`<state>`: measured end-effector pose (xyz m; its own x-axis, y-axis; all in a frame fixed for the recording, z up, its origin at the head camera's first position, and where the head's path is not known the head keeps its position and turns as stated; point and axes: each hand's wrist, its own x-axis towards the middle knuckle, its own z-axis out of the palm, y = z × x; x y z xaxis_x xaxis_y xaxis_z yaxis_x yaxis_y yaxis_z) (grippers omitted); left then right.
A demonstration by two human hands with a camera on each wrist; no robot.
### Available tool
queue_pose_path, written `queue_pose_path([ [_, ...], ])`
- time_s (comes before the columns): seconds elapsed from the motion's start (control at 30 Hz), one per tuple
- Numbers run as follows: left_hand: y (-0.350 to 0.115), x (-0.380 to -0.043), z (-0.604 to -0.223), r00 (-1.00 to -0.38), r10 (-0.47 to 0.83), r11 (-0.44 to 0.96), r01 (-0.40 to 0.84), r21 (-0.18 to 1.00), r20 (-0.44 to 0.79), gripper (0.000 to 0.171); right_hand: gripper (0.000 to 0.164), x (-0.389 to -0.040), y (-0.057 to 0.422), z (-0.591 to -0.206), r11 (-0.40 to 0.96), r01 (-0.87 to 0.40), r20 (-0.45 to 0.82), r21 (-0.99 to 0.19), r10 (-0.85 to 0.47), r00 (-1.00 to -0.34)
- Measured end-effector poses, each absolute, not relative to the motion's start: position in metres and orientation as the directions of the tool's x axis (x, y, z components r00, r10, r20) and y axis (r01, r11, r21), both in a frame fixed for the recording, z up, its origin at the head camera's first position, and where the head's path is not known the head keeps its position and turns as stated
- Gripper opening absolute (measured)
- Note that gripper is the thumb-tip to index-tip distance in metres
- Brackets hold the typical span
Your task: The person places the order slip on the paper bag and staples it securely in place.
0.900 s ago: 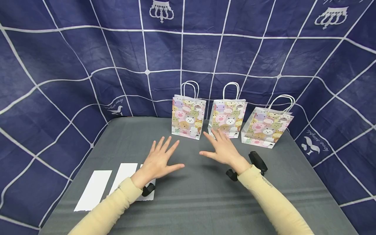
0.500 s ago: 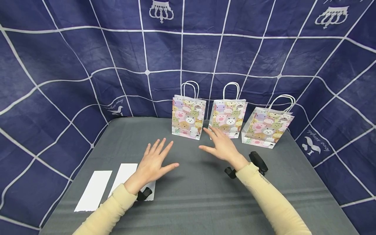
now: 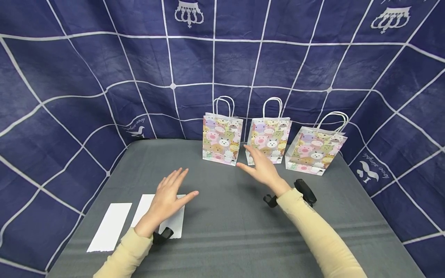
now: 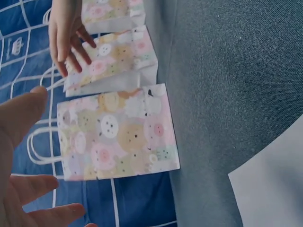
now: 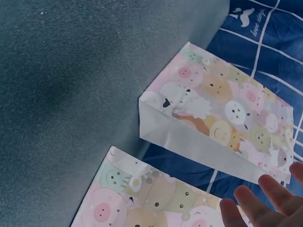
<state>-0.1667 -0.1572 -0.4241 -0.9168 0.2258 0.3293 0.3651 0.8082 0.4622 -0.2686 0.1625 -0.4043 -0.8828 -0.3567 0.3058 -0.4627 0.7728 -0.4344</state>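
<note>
My left hand [image 3: 166, 200] hovers with straight fingers over two white paper sheets, partly hiding them; one paper sheet [image 3: 175, 223] shows by the wrist. Nothing is in that hand. My right hand [image 3: 262, 168], also holding nothing, reaches forward with its fingers extended, overlapping the lower edge of the middle paper gift bag [image 3: 267, 137] in the head view. To its left stands another gift bag [image 3: 221, 139], to its right a third gift bag [image 3: 314, 150]. All carry cartoon animal faces and white handles. In the left wrist view the right hand [image 4: 68, 38] is in front of the bags.
A grey cloth-covered table [image 3: 222, 251] lies below, enclosed by a blue curtain [image 3: 146, 61] with white grid lines. Another white paper sheet [image 3: 110, 227] lies at the table's left. Black straps and a wrist camera [image 3: 305, 192] sit on my wrists.
My left hand has moved left and back toward me, over the paper sheets, its fingers closer together. The right hand has shifted only slightly, turning a little. Bags and sheets stay in place.
</note>
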Motion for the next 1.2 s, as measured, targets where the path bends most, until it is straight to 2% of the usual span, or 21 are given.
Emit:
queue_pose_path([
  [0.4, -0.176, -0.158, -0.437, -0.941, 0.082, 0.752, 0.275, 0.598, 0.330, 0.074, 0.071, -0.285, 0.154, -0.407, 0.714, -0.380, 0.288, -0.589, -0.254, -0.923],
  [0.67, -0.184, -0.150, -0.447, -0.952, 0.011, 0.740, 0.214, 0.638, 0.306, 0.070, 0.064, -0.293, 0.149, -0.408, 0.589, -0.342, 0.267, -0.732, -0.213, -0.940],
  [0.97, -0.192, -0.143, -0.455, -0.974, -0.063, 0.733, 0.101, 0.672, 0.216, 0.068, 0.058, -0.303, 0.144, -0.410, 0.534, -0.317, 0.272, -0.784, -0.163, -0.948],
  [1.2, -0.196, -0.139, -0.462, -0.983, -0.105, 0.735, 0.023, 0.677, 0.148, 0.068, 0.061, -0.310, 0.143, -0.413, 0.530, -0.274, 0.242, -0.803, -0.130, -0.961],
])
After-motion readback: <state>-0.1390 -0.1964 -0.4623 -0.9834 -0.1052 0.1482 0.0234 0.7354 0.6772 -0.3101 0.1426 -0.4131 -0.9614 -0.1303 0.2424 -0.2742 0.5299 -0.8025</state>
